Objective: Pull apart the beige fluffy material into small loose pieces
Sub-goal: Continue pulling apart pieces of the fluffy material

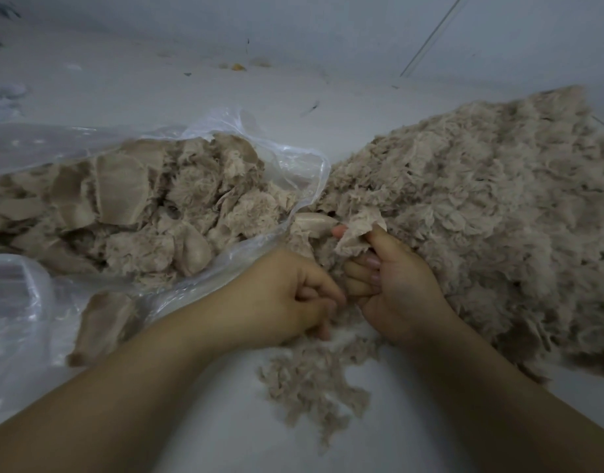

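Above the right grip (392, 278), a pinched beige scrap (357, 233) pokes out.

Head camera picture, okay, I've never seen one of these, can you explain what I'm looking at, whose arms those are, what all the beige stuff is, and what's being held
There is no machine here. The single picture comes from a camera worn on a person's head, looking forward and down, so the two bare arms coming in from the bottom are the wearer's own.

The right hand holds up a scrap of beige fluffy material, gripped between thumb and fingers. The left hand sits just beside it with its fingers curled; whether it pinches any fibres is hard to tell.

On the pale surface, a clear plastic bag on the left holds bigger chunks of the same material. On the right is a large pile of fluff. A smaller scatter of loose pieces lies between the arms.
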